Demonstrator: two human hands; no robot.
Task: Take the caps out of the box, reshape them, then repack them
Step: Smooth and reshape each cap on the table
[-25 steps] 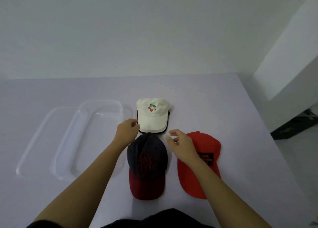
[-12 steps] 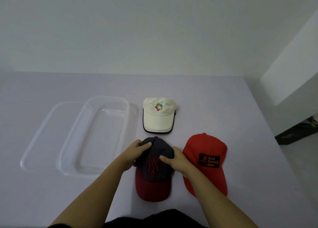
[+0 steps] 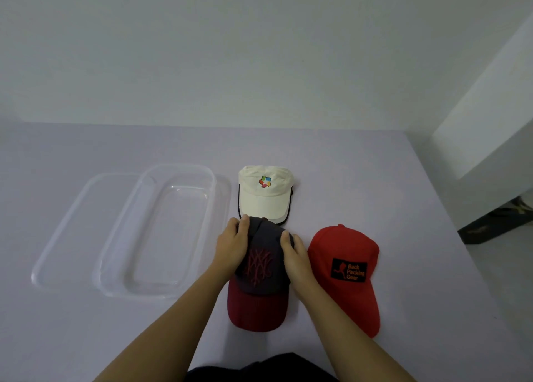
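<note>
Between clear box (image 3: 161, 237) and red cap (image 3: 343, 246), both hands (image 3: 232, 246) (image 3: 297, 262) grip dark cap (image 3: 259, 269), white cap (image 3: 265, 198) behind

You are keeping three caps on the table (image 3: 375, 180), all outside the box (image 3: 161, 292). The middle cap (image 3: 259, 272) is lying nearest you, brim toward you; your left hand (image 3: 232, 246) is gripping its crown from the left, your right hand (image 3: 297, 263) from the right. The far cap (image 3: 264, 197) is lying just behind it, the right cap (image 3: 346, 295) just beside it. The box is standing left of them, the lid (image 3: 66, 229) overlapping its left edge.
</note>
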